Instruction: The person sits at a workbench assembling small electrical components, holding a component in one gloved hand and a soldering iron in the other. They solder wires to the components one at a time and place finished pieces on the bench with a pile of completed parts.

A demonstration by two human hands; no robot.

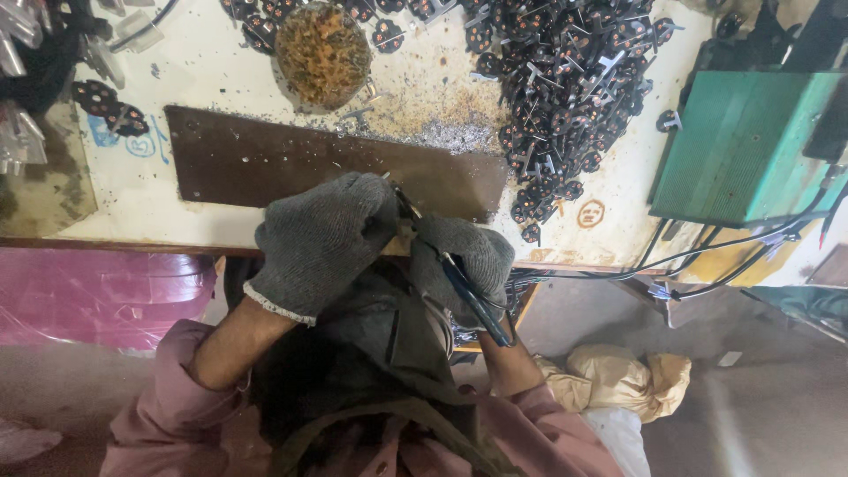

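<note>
Both my hands wear grey knit gloves and meet at the near edge of the bench. My right hand grips a blue-handled pen-shaped tool, whose dark tip points up toward my left hand. My left hand is closed over something small at the tool's tip; the glove hides what it is. Just beyond my hands lies a dark brown flat board on the pale benchtop.
A large heap of small black parts with metal prongs covers the bench's far right. A round dish of brownish bits sits at the back. A green metal box with cables stands right. Pink plastic lies below left.
</note>
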